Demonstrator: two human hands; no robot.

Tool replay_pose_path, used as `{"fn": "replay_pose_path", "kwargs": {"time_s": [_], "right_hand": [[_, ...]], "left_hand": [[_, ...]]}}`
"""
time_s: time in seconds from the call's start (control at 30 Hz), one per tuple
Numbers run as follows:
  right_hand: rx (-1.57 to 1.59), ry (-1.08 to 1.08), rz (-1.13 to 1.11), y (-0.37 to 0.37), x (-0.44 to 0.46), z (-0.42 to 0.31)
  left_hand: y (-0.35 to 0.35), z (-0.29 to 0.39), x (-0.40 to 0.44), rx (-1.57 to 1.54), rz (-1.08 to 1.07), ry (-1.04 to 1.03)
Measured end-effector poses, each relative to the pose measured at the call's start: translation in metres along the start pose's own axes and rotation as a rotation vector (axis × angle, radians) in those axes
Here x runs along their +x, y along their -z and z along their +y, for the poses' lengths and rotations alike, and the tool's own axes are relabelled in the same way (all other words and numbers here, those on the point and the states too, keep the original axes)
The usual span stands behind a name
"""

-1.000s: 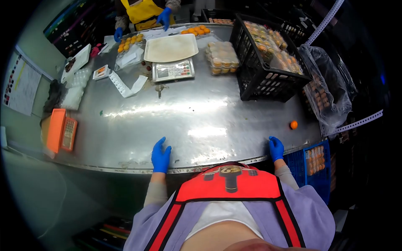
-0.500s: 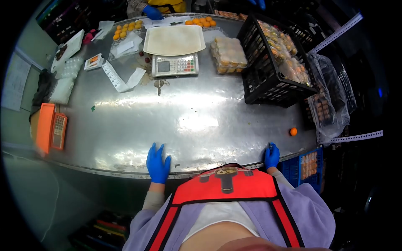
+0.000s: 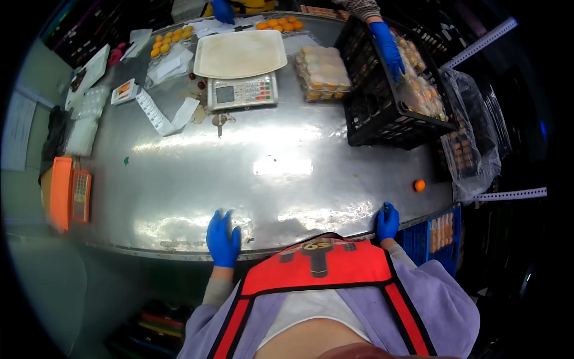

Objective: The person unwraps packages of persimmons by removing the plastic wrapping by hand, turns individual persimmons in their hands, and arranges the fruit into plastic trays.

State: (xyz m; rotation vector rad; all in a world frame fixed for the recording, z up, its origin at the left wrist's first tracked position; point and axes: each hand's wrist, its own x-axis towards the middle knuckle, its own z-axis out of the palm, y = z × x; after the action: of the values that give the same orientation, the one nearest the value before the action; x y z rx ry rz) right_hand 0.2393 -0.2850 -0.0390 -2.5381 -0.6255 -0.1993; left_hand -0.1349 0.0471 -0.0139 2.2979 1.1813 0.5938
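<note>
My left hand (image 3: 223, 240), in a blue glove, rests at the near edge of the metal table (image 3: 197, 185) with its fingers apart and nothing in it. My right hand (image 3: 387, 222), also gloved in blue, is at the same edge further right; a small dark thing shows at its fingertips, too small to name. A single orange fruit (image 3: 420, 185) lies on the table beyond and to the right of my right hand. Farther back stands a scale (image 3: 244, 93) with a pale tray (image 3: 240, 55) on top.
Clear packs of fruit (image 3: 323, 73) are stacked beside a black crate (image 3: 382, 119) of packed fruit. A co-worker's gloved hand (image 3: 387, 50) reaches into that crate. An orange device (image 3: 61, 192) stands at the left, a paper strip (image 3: 156, 113) lies behind, and a blue crate (image 3: 415, 244) sits below right.
The co-worker's hand has come over the black crate and into it. My view has shifted slightly; both my hands stay near the table edge.
</note>
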Motion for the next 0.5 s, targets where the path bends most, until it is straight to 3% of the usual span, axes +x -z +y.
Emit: {"fn": "replay_pose_path", "kwargs": {"time_s": [0.07, 0.17, 0.43, 0.5], "right_hand": [[-0.048, -0.038, -0.105, 0.001, 0.001, 0.001], [-0.05, -0.043, -0.008, 0.002, 0.001, -0.009], [-0.026, -0.045, -0.034, -0.003, 0.002, 0.007], [0.336, -0.29, -0.035, -0.004, 0.017, 0.012]], "left_hand": [[-0.001, -0.001, -0.001, -0.002, 0.02, -0.019], [-0.002, -0.002, -0.002, 0.012, 0.061, -0.066], [-0.004, -0.002, -0.003, 0.042, 0.06, -0.046], [-0.005, -0.003, -0.005, 0.058, 0.067, -0.01]]}}
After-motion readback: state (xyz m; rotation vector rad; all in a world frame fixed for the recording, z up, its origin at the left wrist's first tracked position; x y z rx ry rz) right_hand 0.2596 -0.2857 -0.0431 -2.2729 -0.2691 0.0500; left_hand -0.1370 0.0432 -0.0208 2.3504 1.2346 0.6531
